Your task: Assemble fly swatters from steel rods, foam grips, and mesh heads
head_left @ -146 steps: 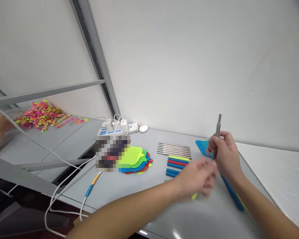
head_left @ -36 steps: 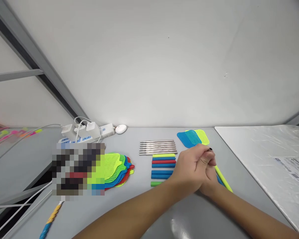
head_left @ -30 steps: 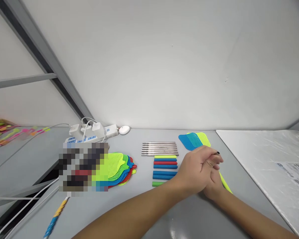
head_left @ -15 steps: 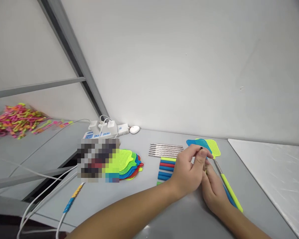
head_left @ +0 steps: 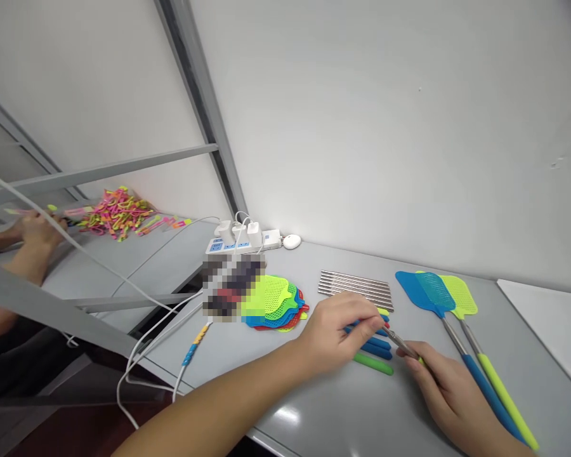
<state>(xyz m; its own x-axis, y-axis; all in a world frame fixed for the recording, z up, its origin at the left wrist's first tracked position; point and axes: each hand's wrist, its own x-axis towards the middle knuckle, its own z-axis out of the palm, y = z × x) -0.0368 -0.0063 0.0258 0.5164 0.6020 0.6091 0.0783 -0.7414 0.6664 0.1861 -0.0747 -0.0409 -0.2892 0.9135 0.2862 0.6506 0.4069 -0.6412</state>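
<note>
Between my two hands runs a thin metal telescopic rod [head_left: 402,344], with a bit of yellow-green at its lower end. My left hand [head_left: 340,333] is closed, thumb and fingers pinching the rod's upper end. My right hand [head_left: 450,390] wraps round the lower part, hiding most of it. Under my left hand lie foam grip tubes, among them a green one [head_left: 374,364] and a blue one [head_left: 378,346]. Behind them is a row of metal rods [head_left: 356,289]. To the right lie a blue fly swatter [head_left: 421,292] and a yellow-green fly swatter [head_left: 461,295], overlapping, with metal shafts and coloured grips.
Perforated swatter heads [head_left: 278,295] are stacked left of the rods, beside a blurred patch. Behind stands a power strip [head_left: 242,244] with plugs and cables. A white sheet [head_left: 547,324] lies far right. Past the metal frame, another person's hands [head_left: 40,228] are near a colourful pile [head_left: 118,212].
My hands have moved apart, and the metal rod now shows between them. The view has turned left, bringing the other person's hands into sight.
</note>
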